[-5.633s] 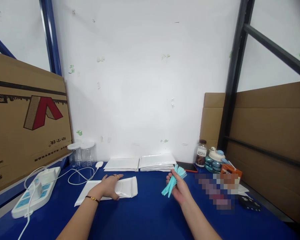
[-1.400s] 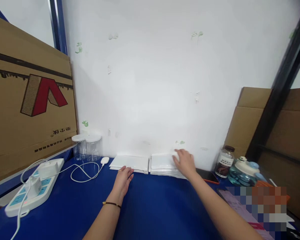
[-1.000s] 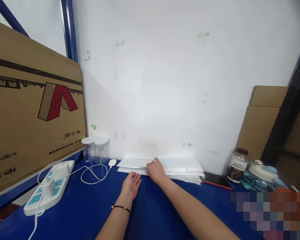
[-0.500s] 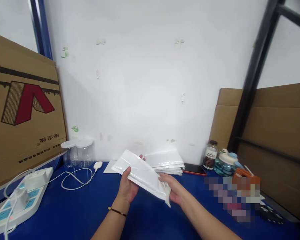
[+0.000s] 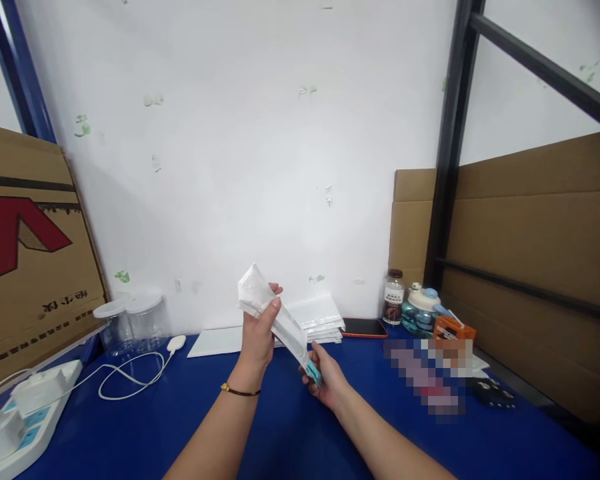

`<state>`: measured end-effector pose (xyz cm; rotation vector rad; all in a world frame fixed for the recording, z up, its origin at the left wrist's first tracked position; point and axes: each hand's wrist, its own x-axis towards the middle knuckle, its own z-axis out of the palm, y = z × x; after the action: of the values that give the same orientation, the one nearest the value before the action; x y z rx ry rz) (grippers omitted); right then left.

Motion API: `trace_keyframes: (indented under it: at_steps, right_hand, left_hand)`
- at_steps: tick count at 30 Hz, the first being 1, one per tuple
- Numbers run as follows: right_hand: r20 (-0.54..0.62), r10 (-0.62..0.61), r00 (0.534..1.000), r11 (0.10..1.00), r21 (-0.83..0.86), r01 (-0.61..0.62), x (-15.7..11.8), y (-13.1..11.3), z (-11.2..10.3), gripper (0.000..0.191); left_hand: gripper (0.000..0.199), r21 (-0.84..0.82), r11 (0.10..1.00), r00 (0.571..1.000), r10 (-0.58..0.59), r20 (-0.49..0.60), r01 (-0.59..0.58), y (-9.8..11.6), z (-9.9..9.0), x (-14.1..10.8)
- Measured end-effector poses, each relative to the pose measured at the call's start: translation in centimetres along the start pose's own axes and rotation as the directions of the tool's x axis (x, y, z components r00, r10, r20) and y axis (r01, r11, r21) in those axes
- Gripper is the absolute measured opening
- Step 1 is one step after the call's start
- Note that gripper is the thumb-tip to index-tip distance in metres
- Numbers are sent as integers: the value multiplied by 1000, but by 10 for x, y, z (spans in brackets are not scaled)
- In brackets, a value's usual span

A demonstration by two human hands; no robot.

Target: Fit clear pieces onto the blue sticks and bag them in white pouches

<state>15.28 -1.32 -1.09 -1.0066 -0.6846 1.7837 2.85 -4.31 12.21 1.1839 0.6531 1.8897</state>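
A white plastic mailer bag slants in the air above the blue table, its upper end tilted to the left. My left hand is closed round its middle, thumb on the front and fingers behind. At the lower right end, something teal shows at the bag's mouth; its kind cannot be made out. My right hand is closed on this teal thing and the bag's edge, with some fingertips hidden. Behind the bag lies a stack of similar white mailer bags, beside a flat white one.
A phone, a brown-capped bottle, a teal water bottle and an orange box stand to the right. At left are clear jars, a white cable and a power strip. Cardboard flanks the table.
The bag has turned narrower and steeper in my hands. Teal now shows at its lower end, where my right hand grips. The camera view has shifted to the right.
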Motion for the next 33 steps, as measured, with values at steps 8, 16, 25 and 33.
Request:
trace_keyframes:
  at_steps: [8,16,25,33]
  right_hand:
    - [-65,-248,967,902,-380,206,-2,-10,-3,41]
    - [-78,-613,786,155,-988,23,14,-42,-57,43]
    - [67,-597,800,-147,-989,-27,7,-15,-32,43]
    - [194,-696,691,-116,-981,158,-2,-22,-29,29]
  left_hand:
    - [41,-105,994,992,-53,-114,41,-2,-11,11]
    - [35,-135,984,936,-156,-316,118,-17,-73,9]
    - [35,-365,920,883,-285,-372,144,-31,-76,-16]
    - [29,-544,829,806,-410,-427,133,-56,-106,-10]
